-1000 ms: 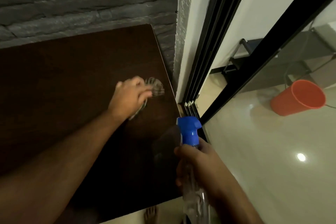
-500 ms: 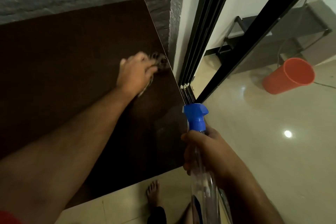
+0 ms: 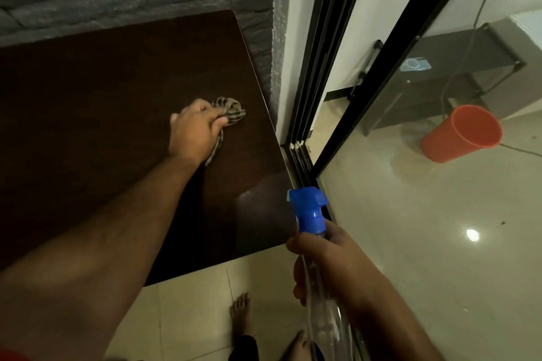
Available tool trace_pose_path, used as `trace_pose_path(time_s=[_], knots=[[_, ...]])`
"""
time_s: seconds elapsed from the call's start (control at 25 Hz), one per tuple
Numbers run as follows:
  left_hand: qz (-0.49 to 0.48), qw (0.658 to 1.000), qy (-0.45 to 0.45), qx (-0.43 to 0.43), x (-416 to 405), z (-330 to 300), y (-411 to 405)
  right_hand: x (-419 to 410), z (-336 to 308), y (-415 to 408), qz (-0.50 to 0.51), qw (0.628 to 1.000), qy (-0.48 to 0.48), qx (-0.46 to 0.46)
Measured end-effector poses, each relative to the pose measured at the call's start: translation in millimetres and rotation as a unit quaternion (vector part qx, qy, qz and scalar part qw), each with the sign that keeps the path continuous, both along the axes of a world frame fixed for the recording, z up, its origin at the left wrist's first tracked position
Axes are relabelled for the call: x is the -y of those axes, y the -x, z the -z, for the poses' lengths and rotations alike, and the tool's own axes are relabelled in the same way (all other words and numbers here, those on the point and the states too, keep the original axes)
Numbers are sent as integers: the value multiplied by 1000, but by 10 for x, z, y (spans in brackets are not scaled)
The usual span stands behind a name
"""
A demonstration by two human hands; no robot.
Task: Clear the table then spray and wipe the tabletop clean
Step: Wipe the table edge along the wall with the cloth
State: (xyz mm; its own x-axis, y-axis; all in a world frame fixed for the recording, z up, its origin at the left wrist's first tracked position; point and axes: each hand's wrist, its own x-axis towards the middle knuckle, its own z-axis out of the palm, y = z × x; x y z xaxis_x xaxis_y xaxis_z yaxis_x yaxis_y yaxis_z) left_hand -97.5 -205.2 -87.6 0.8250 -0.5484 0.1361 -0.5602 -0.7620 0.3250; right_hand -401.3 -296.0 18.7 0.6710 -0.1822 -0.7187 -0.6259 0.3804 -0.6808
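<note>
A dark brown tabletop (image 3: 102, 114) fills the left of the head view, set against a grey brick wall. My left hand (image 3: 195, 130) presses a bunched striped cloth (image 3: 230, 110) onto the table close to its right edge. My right hand (image 3: 325, 261) grips a clear spray bottle (image 3: 322, 311) with a blue trigger head (image 3: 309, 208), held off the table's near right corner. A damp, duller patch (image 3: 261, 208) shows on the wood just left of the nozzle.
A black sliding-door frame (image 3: 311, 102) and glass pane stand right beside the table's right edge. Beyond the glass are an orange bucket (image 3: 462, 133) on a glossy floor and a grey stand. My bare feet (image 3: 240, 313) rest on beige tiles below the table's near edge.
My left hand has slid the cloth back and forth near the table's right edge, ending slightly nearer to me. The spray bottle stays held in my right hand.
</note>
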Motion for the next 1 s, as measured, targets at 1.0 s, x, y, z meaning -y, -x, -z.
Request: trace_pose_path(time_s=[1.0], knots=[[28,999,9,-38,107,-93,984,-125,96,406,-10,1000,5,25]])
